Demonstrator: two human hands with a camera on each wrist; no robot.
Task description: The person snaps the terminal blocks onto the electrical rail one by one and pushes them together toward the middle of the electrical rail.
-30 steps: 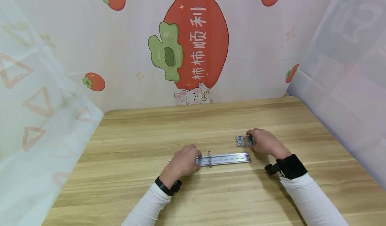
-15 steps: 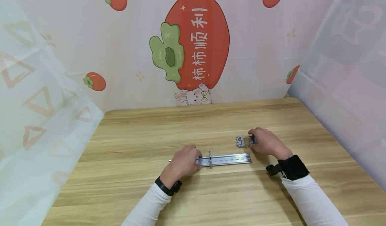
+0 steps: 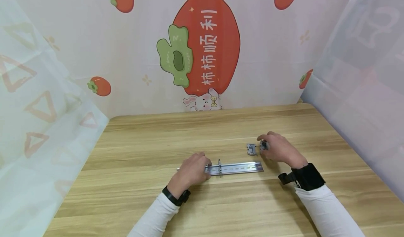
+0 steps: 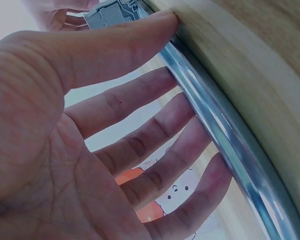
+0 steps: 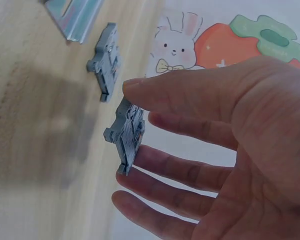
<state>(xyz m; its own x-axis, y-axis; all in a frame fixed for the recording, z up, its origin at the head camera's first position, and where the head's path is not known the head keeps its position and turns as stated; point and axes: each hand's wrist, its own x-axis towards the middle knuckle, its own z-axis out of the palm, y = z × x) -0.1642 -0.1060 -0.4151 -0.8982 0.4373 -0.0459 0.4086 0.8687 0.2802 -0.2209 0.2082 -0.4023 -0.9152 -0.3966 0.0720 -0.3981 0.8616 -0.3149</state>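
A slotted metal DIN rail (image 3: 238,168) lies crosswise on the wooden table. My left hand (image 3: 192,169) grips its left part, thumb on the near edge and fingertips along the far edge in the left wrist view. One thin grey terminal block (image 4: 114,15) stands across the rail, just right of that hand. My right hand (image 3: 279,148) pinches another grey terminal block (image 5: 127,131) between thumb and fingers, its flat side facing sideways in the right wrist view. Beside it, a further terminal block (image 3: 251,149) lies flat on the table behind the rail's right end.
The wooden table (image 3: 151,135) meets a patterned cloth backdrop (image 3: 139,54) at the back. Cloth panels rise along the left and right sides. Black straps with small cameras circle both wrists.
My right hand has taken the terminal block slightly up and away from the one lying beside it, and the block has turned. The left hand and the rail have stayed still.
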